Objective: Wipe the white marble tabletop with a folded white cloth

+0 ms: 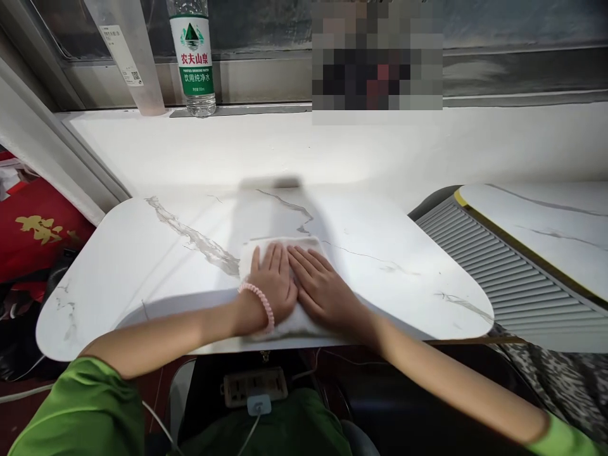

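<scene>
A folded white cloth (304, 323) lies on the white marble-patterned table (370, 228), close to its front edge. My left hand (273, 285), with a pink coiled band at the wrist, rests flat on the cloth, palm down with its fingers stretched forward. Beside it my right hand (325, 288) also lies flat on the cloth, fingers extended and angled towards the left hand. The two hands touch or nearly touch between the thumbs. Much of the cloth is hidden under them.
On the window ledge stand a water bottle (192, 60) and a translucent container (130, 57). A ribbed panel with another marble top (560, 215) is at the right. A red bag (42, 228) sits at the left. Below the table edge hangs a power strip (237, 387) with a plugged-in charger (259, 405).
</scene>
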Available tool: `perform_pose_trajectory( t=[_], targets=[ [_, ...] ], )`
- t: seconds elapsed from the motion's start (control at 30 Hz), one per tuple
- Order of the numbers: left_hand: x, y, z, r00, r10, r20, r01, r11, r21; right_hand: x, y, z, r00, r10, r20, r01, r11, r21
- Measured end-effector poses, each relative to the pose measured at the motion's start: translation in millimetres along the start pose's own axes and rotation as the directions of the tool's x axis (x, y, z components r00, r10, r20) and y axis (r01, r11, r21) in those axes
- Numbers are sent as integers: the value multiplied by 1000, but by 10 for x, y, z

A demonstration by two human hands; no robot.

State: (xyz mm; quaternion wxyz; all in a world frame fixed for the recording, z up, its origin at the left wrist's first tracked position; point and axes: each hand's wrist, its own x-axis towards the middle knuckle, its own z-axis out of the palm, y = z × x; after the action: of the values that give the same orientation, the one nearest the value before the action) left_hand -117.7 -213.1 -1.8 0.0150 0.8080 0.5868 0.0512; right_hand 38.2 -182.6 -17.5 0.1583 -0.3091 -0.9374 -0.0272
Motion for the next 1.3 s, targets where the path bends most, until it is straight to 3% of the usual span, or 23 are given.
perform_pose_trajectory(
  t=[0.1, 0.2, 0.3, 0.53, 0.67, 0.77, 0.87, 0.97, 1.13, 1.3],
  targets=[
    [-108, 156, -13, 996, 78, 33, -78, 997, -24, -262, -94, -61, 999, 28, -34, -29, 999, -34],
    [36, 152, -8, 996, 77, 50, -76, 997, -34, -221, 34, -34, 999, 43, -26, -44, 999, -17],
    [427, 13, 17, 998, 40, 51, -38, 999, -39, 60, 365, 53, 996, 84, -4, -84, 996, 19],
    [1669, -512, 55, 999, -12, 43, 15, 998, -57, 1013, 1243, 286, 975, 223, -4, -222, 974, 49],
    [1944, -642, 61, 996, -88, 11, 88, 994, -67, 1283, 1431, 332, 968, 248, 29, -249, 967, 49],
    [1889, -611, 68, 996, -92, 7, 93, 993, -71, 1222, 1409, 337, 965, 261, 28, -262, 965, 28],
    [1687, -456, 65, 998, -57, 21, 58, 997, -60, 978, 1324, 311, 971, 236, 25, -236, 972, 13],
    [1384, -164, 58, 998, -33, 44, 35, 998, -50, 590, 1205, 229, 983, 181, 39, -181, 983, -3],
    [846, 462, 76, 994, 61, 88, -52, 994, -92, -288, 899, -18, 991, 130, -14, -130, 991, -36],
    [612, 858, 101, 978, 183, 105, -164, 972, -166, -881, 713, -192, 979, 201, -19, -202, 976, -87]
  ],
)
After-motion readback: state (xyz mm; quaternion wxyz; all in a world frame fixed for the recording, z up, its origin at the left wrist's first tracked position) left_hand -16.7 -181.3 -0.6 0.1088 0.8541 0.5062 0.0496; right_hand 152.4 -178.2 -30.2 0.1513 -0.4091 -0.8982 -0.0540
